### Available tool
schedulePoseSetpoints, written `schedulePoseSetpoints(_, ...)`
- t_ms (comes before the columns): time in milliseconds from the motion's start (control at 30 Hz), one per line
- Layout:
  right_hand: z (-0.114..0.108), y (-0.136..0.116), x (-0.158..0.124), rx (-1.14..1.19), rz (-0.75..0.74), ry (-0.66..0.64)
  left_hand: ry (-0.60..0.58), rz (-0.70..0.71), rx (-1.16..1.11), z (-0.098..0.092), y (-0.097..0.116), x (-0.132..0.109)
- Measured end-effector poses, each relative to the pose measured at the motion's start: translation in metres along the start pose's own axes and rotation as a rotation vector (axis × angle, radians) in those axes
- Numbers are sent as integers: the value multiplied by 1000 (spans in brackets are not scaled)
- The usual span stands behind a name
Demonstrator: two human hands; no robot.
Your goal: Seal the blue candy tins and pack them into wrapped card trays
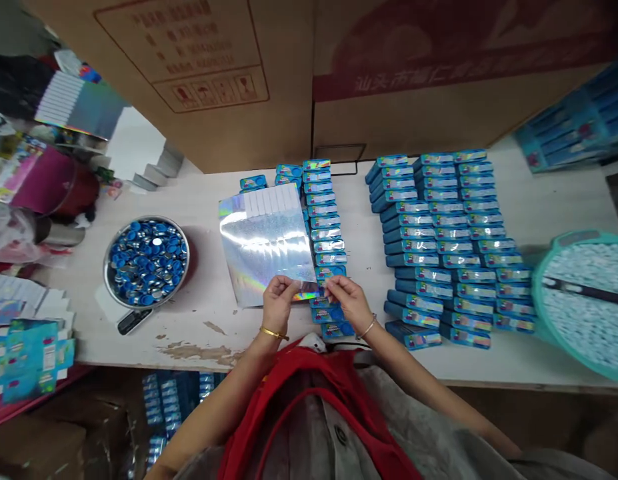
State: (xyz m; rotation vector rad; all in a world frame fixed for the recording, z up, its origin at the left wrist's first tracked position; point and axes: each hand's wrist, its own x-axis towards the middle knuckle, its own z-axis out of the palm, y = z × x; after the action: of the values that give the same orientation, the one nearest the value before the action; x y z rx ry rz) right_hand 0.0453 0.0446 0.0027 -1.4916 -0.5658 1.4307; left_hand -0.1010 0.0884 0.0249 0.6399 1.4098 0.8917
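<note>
A shiny holographic sticker sheet [269, 243] lies on the table before me, with a pale strip-marked section at its top. My left hand [279, 300] is closed in a pinch at the sheet's lower right corner, on a small clear sticker strip [309, 288] that reaches toward the other hand. My right hand [349, 303] also pinches, over the column of small blue boxes [330, 258] beside the sheet; whatever is in its fingertips is too small to make out. Part of that column is hidden by the sheet and the hands.
More blue boxes [451, 243] stand in rows at right. Beyond them is a teal basin [546, 267] of small pale pieces. A metal pan [186, 243] of blue caps stands left. Large cardboard cartons [283, 127] line the back, and flattened blue cartons [31, 360] lie far left.
</note>
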Motion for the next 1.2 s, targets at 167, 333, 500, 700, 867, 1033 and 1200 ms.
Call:
schedulePoseSetpoints(167,-38,8,-15,50,105,215,-91,-48,-59,35,-12,-18)
schedulePoseSetpoints(333,-36,5,-14,80,65,135,-95,-8,-41,57,-22,-11)
schedulePoseSetpoints(500,-50,8,5,-152,-128,171,-70,135,178,62,-40,4)
schedulePoseSetpoints(700,-68,14,31,-648,-251,118,117,405,759,67,-47,15)
schedulePoseSetpoints(867,-73,21,43,-897,-277,118,141,427,982,70,-55,18)
schedulePoseSetpoints(1033,-77,38,49,-799,-223,101,134,435,1097,71,-56,19)
schedulePoseSetpoints(1200,-71,61,50,-403,-135,193,160,373,1113,72,-52,23)
